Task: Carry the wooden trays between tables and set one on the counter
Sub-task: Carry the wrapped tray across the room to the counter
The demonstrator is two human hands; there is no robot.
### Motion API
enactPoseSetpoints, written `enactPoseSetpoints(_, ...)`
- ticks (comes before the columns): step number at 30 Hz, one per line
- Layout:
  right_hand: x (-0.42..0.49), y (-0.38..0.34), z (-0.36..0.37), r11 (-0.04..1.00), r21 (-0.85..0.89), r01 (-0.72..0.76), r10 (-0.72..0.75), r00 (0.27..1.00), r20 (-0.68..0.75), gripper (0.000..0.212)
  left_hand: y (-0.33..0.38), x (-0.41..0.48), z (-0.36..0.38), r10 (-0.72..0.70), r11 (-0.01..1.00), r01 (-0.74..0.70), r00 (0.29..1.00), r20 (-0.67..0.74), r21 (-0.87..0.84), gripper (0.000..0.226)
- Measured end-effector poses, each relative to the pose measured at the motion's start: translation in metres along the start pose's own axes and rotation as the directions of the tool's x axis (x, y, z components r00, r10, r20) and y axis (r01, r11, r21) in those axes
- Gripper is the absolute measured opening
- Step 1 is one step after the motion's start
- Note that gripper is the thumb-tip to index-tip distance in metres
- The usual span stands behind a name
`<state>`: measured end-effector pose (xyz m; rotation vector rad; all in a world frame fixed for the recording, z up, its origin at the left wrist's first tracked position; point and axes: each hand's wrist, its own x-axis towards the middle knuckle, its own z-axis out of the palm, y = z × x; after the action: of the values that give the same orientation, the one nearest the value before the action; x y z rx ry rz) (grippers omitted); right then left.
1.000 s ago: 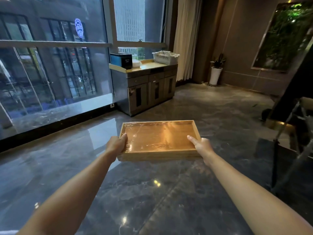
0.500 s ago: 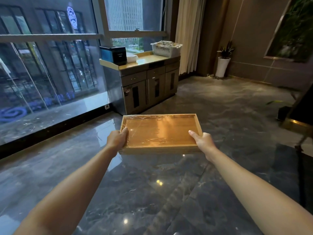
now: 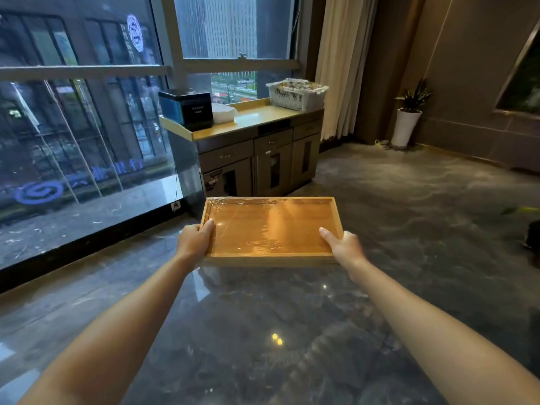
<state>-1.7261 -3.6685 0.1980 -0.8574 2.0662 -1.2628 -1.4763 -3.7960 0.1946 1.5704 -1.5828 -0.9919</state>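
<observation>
A shallow wooden tray (image 3: 271,229), wrapped in shiny clear film, is held level in front of me above the dark marble floor. My left hand (image 3: 194,242) grips its left rim with the thumb on top. My right hand (image 3: 343,247) grips its right rim the same way. Straight ahead, beyond the tray, stands the counter (image 3: 257,119), a cabinet with a yellow wooden top and grey doors against the window.
On the counter sit a dark box (image 3: 188,108) at the left, a white flat object (image 3: 223,112) beside it and a white basket (image 3: 296,93) at the right. A potted plant (image 3: 407,118) stands by the far wall. Floor-to-ceiling windows run along the left.
The counter has grown larger and nearer in view as I walk toward it. Both hands keep the same grip on the tray.
</observation>
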Motion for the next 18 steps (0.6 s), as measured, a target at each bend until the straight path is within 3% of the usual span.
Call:
enactPoseSetpoints(7,0.18,-0.025,0.042,0.999,-0.033,0.027,-0.025,0.998,0.062,0.054,0.017,0.175,0.064,0.007,1.0,-0.007,1.0,-0.001,-0.011,0.048)
enactPoseSetpoints(18,0.461,-0.12,0.097,1.0,0.002,0.029,-0.029,0.999,0.018,0.055,0.104,0.462,0.144,0.024,0.999,-0.021,0.997,0.068,-0.047,0.039)
